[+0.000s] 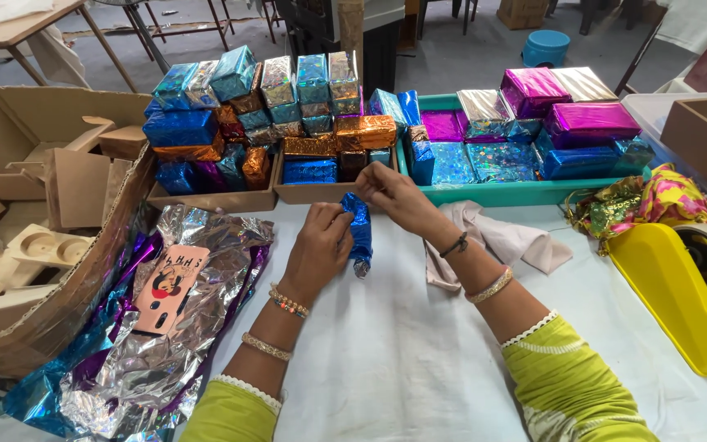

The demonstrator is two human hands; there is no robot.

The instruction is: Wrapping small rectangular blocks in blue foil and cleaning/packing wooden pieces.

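Blue foil-wrapped block (359, 232), centre frame, long axis upright. Left hand (318, 248) closed around its left side; right hand (392, 192) pinching top end from the right.

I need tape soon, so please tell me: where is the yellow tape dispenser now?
In the head view, the yellow tape dispenser stands at the right edge of the white table, just below the crumpled colourful foil and right of the right hand.

A small block (360, 233) is wrapped in glossy crinkled blue foil; matt cardboard boxes (10, 123) and a smooth yellow plastic tape dispenser (681, 303) are seen.
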